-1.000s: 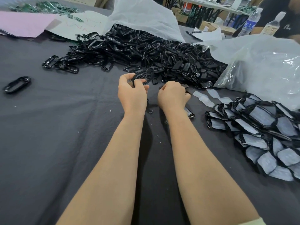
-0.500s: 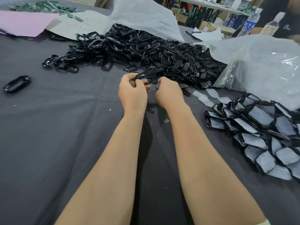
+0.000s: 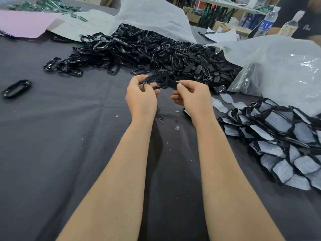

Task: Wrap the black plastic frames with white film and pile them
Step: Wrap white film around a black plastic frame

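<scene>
Both hands hold one black plastic frame (image 3: 159, 80) above the dark cloth, just in front of the big heap of bare black frames (image 3: 156, 54). My left hand (image 3: 141, 100) pinches the frame's left end. My right hand (image 3: 192, 98) pinches its right end between thumb and fingers. Whether film is on this frame cannot be made out. The pile of frames wrapped in white film (image 3: 281, 136) lies to the right of my right forearm. A few loose white film pieces (image 3: 225, 101) lie between that pile and my right hand.
A large clear plastic bag (image 3: 278, 66) lies at the right rear, white sheeting (image 3: 152, 16) behind the heap. One stray frame (image 3: 16, 88) lies far left. Pink paper (image 3: 26, 23) and water bottles (image 3: 266, 21) sit at the back. Another person is at the top right.
My right hand rose from the cloth to the frame in my left hand and took its right end. Both hands now hold it a little higher and farther apart.
</scene>
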Tool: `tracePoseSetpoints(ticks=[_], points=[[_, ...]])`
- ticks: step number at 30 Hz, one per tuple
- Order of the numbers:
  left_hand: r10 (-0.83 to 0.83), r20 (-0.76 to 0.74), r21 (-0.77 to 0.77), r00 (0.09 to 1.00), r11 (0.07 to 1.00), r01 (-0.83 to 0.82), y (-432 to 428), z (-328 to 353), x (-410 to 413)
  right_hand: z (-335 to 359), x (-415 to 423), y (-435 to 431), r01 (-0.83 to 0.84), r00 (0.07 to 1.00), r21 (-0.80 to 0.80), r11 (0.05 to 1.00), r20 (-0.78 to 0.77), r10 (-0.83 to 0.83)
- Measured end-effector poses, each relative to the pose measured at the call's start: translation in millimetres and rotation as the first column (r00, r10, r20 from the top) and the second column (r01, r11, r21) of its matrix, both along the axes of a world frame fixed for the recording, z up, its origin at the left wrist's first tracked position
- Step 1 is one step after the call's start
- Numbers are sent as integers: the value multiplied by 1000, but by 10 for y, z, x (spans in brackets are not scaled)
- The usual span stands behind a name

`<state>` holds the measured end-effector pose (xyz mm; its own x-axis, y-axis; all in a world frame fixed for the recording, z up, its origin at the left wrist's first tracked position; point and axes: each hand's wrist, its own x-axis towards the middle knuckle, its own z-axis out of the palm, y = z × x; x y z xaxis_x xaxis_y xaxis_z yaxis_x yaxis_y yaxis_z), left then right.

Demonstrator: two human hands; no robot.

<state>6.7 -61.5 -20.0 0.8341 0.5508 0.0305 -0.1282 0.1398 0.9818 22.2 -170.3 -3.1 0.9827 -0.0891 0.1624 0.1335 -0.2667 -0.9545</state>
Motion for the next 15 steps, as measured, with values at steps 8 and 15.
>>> tracePoseSetpoints(ticks=[8,15], points=[[23,15,61,1000,998,-24,24,-3,-2,-5,-101,-102,-3,999,82,997,42,0],[-226,11,175,974,960,220,-45,37,-58,-15,-107,-44,-15,994,-74,997,105,23]])
